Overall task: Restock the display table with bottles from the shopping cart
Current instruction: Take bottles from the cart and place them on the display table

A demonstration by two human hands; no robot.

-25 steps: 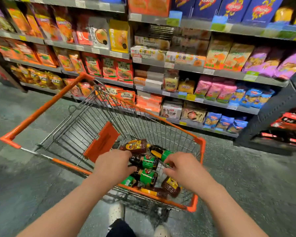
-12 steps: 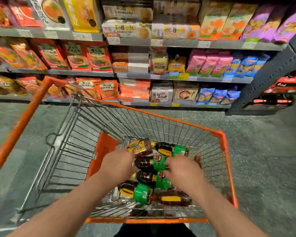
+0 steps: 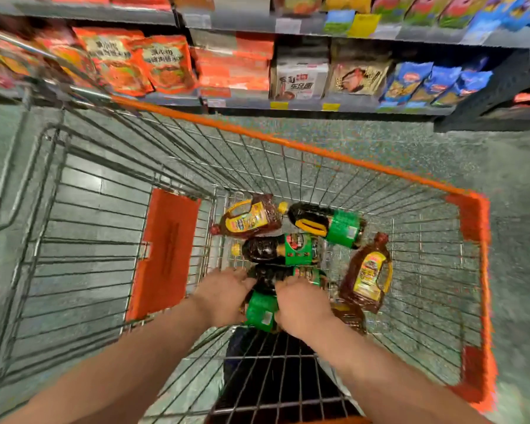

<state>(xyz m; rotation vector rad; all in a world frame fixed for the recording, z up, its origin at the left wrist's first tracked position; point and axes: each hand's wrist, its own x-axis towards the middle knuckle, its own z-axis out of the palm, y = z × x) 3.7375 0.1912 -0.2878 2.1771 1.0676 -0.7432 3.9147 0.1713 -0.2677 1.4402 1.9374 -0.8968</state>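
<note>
The orange-rimmed wire shopping cart [image 3: 288,145] is right in front of me, with several sauce bottles lying on its floor. My left hand [image 3: 224,296] and my right hand [image 3: 303,307] reach down inside and grip a dark bottle with a green label [image 3: 262,312] from either side, fingers curled against it. Behind it lie two more green-label dark bottles [image 3: 279,249] [image 3: 328,224] and a brown yellow-label jug [image 3: 251,220]. Another yellow-label jug [image 3: 369,276] lies to the right. A brown bottle [image 3: 351,318] is partly hidden under my right wrist. No display table is in view.
An orange seat flap [image 3: 166,249] hangs on the cart's left inner partition. Store shelves [image 3: 236,99] packed with snack bags and boxes run across the far side of the aisle. A grey speckled floor [image 3: 441,154] lies between the cart and the shelves.
I have leaned further over the cart, and the view has tipped downward. Both hands have come together lower in the basket and closed on the nearest green-label bottle.
</note>
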